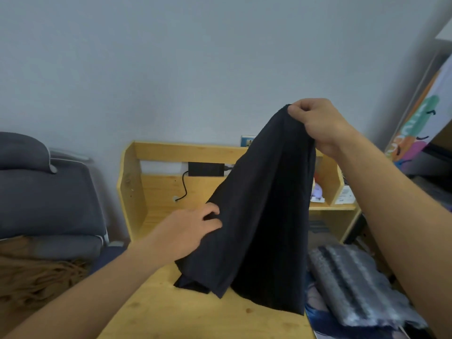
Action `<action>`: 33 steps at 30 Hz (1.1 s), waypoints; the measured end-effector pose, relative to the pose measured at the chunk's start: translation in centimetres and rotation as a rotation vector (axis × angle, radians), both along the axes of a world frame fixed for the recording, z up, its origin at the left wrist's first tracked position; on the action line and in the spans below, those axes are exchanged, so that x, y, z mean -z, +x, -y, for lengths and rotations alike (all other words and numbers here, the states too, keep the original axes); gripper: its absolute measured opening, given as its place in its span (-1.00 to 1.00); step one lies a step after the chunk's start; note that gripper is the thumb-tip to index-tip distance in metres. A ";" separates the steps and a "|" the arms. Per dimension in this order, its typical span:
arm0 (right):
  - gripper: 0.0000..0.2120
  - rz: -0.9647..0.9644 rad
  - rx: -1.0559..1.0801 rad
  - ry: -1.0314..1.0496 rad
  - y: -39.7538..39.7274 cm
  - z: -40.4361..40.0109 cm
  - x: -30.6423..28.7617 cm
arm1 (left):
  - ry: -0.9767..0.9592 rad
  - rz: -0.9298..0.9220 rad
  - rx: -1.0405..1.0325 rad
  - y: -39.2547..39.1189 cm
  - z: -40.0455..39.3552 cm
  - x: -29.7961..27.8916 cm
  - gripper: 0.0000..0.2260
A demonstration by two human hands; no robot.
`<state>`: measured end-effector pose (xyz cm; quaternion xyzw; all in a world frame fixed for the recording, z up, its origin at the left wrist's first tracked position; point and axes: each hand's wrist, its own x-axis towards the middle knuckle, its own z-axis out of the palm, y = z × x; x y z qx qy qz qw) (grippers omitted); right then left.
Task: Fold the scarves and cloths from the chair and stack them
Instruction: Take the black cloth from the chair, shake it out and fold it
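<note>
Over the surface, we are pinching a dark cloth: right hand lifting its top, left hand gripping its side.

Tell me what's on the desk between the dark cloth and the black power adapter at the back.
Bare wood of the desk with only the adapter's black cord crossing it, between dark cloth and power adapter, per the head view.

A black power adapter sits at twelve o'clock on the wooden desk. A colourful box leans at two o'clock.
</note>
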<state>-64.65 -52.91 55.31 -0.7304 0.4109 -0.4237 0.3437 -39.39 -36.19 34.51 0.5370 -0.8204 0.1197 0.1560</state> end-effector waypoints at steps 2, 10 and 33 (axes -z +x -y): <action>-0.80 -0.062 -0.113 0.007 0.8 -0.8 -0.1 | 0.085 0.021 -0.043 -2.6 0.8 -0.7 -0.62; -0.79 -0.063 -0.204 0.013 0.7 -2.3 -0.4 | 0.036 0.011 0.025 -7.4 5.7 -1.6 -0.54; -0.65 0.087 -0.414 0.272 -3.3 -2.2 1.6 | 0.355 -0.934 -0.060 -13.3 8.4 -2.3 -0.52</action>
